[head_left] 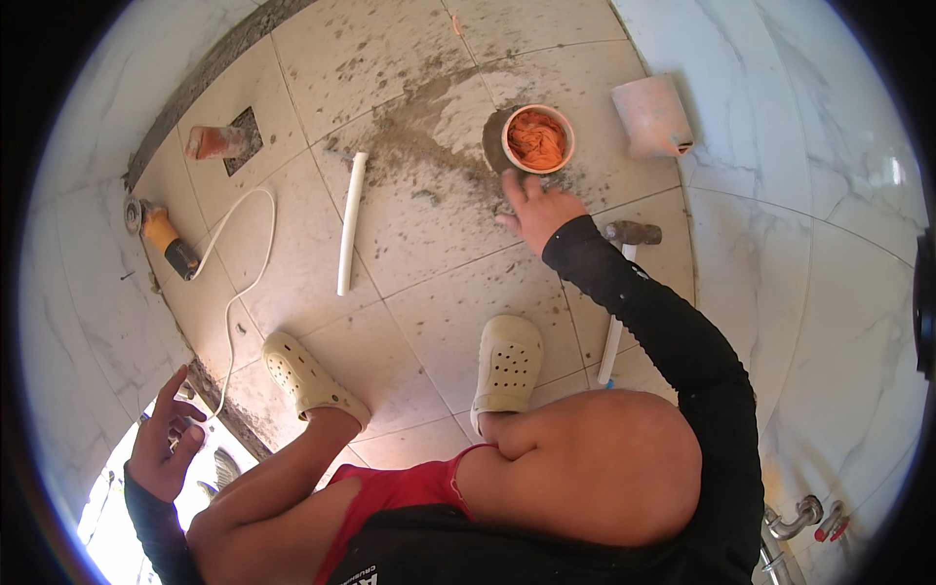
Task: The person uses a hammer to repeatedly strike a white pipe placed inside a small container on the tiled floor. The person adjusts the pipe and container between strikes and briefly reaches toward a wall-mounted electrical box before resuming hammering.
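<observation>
My right hand (pixel 543 212) reaches to the near side of a small round white tub (pixel 571 146), its fingers stretched toward the rim. Whether the fingertips touch the tub is hard to tell. Inside the tub lies wrinkled orange material (pixel 536 139), perhaps cloth. Just below my right hand, a hammer (pixel 632 233) with a dark head and white handle lies beside my black sleeve. My left hand (pixel 168 447) hangs in the air at the lower left, its fingers loosely curled and apart, with nothing visible in it.
A pale, stained container (pixel 651 115) stands by the right wall. A white pipe (pixel 351 224) lies mid-floor. Left of it are a yellow-black angle grinder (pixel 164 234), its white cord (pixel 255 283), and a reddish object (pixel 210 142) by a square floor hole (pixel 247 143). Grey debris (pixel 419 127) covers some tiles.
</observation>
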`<state>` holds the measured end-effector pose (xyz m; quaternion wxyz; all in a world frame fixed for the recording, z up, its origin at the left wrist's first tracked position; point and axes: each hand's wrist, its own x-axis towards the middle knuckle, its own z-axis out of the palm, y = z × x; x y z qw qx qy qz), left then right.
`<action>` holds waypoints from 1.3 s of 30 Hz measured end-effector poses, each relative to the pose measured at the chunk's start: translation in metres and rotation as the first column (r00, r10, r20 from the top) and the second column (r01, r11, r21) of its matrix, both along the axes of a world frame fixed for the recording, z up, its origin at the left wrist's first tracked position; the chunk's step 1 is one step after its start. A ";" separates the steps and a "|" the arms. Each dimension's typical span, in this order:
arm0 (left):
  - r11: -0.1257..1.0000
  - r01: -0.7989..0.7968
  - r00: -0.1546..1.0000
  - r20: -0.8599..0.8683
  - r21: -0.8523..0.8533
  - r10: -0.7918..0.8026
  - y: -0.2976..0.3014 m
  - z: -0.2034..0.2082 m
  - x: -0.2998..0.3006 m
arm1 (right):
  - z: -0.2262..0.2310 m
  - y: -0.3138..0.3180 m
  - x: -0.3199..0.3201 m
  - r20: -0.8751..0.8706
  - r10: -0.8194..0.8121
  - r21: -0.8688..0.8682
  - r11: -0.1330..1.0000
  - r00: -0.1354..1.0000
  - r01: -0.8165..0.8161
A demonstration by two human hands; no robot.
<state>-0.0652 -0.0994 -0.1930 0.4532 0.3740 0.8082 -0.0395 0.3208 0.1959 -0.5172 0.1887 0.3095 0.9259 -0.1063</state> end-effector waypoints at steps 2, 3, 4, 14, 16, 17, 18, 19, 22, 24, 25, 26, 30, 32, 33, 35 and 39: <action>1.000 -0.002 1.000 0.006 0.000 0.002 0.000 -0.001 0.000 | 0.002 0.000 -0.001 -0.092 0.238 0.073 0.970 0.967 -0.232; 1.000 -0.003 1.000 0.007 -0.002 0.003 0.000 -0.001 0.000 | 0.003 0.000 -0.002 -0.112 0.163 0.020 0.987 0.980 -0.162; 1.000 -0.003 1.000 0.005 -0.007 0.003 -0.001 -0.003 -0.001 | 0.005 0.000 -0.002 -0.061 0.076 -0.023 0.997 0.995 -0.077; 0.999 -0.032 0.999 0.028 -0.020 0.032 0.004 -0.001 0.001 | 0.012 0.002 -0.009 0.050 -0.111 -0.052 0.992 0.993 0.114; 0.999 -0.028 0.999 0.032 -0.027 0.029 0.008 0.000 0.003 | 0.012 0.002 -0.008 -0.040 -0.058 -0.057 0.997 0.997 0.056; 0.999 -0.027 0.999 0.028 -0.032 0.028 0.009 0.000 0.004 | 0.012 0.001 -0.008 -0.145 -0.018 -0.036 0.999 0.989 0.012; 0.999 -0.028 0.999 0.023 -0.037 0.028 0.009 0.001 0.004 | 0.012 0.001 -0.007 -0.072 -0.036 -0.066 0.997 0.997 0.031; 0.999 -0.030 0.999 0.029 -0.038 0.031 0.008 0.002 0.005 | 0.011 -0.001 -0.004 -0.067 -0.039 -0.076 0.997 0.997 0.034; 0.998 -0.048 0.998 0.037 -0.040 0.049 0.002 0.001 0.001 | 0.008 -0.007 0.002 0.065 -0.145 -0.092 0.984 0.987 0.150; 0.998 -0.052 0.997 0.049 -0.035 0.054 -0.004 -0.002 -0.005 | 0.003 -0.012 0.006 -0.053 -0.154 -0.045 0.987 0.987 0.152; 0.958 -0.280 0.952 0.107 -0.068 0.286 -0.006 -0.008 -0.011 | -0.001 -0.016 0.006 -0.235 -0.094 0.013 0.995 0.968 0.099; 0.864 -0.490 0.850 0.156 -0.113 0.503 -0.006 -0.015 -0.017 | -0.004 -0.020 0.006 -0.409 -0.037 0.096 0.992 0.912 0.083; 0.978 -0.207 0.974 0.086 -0.021 0.208 -0.016 -0.015 -0.014 | -0.018 -0.061 -0.012 -0.439 -0.036 0.038 0.998 0.898 0.059; 0.995 -0.100 0.992 0.071 0.000 0.100 -0.014 -0.011 -0.010 | -0.023 -0.077 -0.021 -0.483 -0.093 -0.297 0.953 0.871 -0.063; 0.998 -0.066 0.996 0.067 0.004 0.066 -0.012 -0.007 -0.007 | -0.025 -0.078 -0.022 -0.521 -0.190 -0.438 0.897 0.832 -0.069; 0.999 -0.026 0.998 0.064 0.018 0.025 -0.004 -0.002 -0.004 | -0.030 -0.074 -0.024 -0.550 -0.192 -0.183 0.977 0.813 0.107; 0.998 0.035 0.998 0.057 0.046 -0.038 0.008 -0.001 0.000 | -0.041 -0.058 -0.025 -0.601 -0.179 -0.132 0.983 0.779 0.124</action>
